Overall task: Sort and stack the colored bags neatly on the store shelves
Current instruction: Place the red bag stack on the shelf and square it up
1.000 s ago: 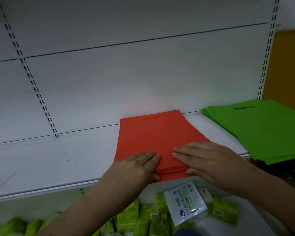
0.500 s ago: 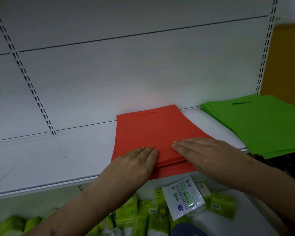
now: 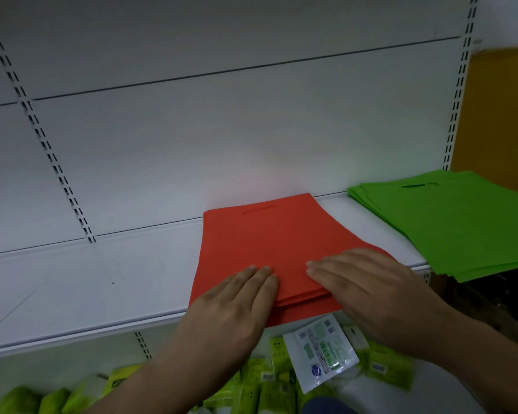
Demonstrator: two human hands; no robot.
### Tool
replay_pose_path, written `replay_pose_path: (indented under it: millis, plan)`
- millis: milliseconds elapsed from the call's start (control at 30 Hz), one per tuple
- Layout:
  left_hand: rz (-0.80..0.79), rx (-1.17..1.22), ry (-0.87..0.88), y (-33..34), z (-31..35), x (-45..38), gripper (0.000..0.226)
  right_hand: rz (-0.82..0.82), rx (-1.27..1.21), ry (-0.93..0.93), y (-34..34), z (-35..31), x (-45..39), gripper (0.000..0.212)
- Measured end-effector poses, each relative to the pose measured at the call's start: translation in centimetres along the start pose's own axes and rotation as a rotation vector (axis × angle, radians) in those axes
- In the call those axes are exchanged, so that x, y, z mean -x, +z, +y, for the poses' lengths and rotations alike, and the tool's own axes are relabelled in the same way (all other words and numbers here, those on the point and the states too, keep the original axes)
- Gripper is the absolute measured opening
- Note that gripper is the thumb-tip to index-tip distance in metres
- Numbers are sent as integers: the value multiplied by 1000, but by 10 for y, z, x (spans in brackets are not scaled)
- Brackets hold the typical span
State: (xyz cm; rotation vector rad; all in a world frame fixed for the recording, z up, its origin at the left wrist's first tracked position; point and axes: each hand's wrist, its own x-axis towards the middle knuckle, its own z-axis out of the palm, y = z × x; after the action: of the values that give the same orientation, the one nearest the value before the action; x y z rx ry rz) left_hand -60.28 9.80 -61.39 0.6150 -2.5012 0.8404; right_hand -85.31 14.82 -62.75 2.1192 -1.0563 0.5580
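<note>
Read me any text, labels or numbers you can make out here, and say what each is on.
None can be read.
White sachet on the lower shelf: green print and code squares, too blurred.
Green packets beside it: small labels, too small.
Red bags and green bags: no print visible.

- The flat stack of green fabric bags [image 3: 458, 222] ran off the right edge.
- Two flat hands [image 3: 234, 306] [image 3: 377, 294] covered the near corners of the orange fabric bag stack [image 3: 269, 243].
- Print on the white-and-green plastic sachet [image 3: 320, 354] below was too small to read.
</note>
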Motion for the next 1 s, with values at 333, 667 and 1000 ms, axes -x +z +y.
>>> replay_pose_path:
  millis: [333, 667, 1000]
  plan:
    - [-84, 21, -53, 9, 2, -3, 61, -101, 87, -4, 9, 1, 6, 57]
    - [-28, -19, -17, 12, -3, -2, 46, -87, -45, 86, -2, 4, -4, 49]
    - [107, -14, -27, 9, 7, 5, 38, 107, -2, 18, 6, -4, 9, 46]
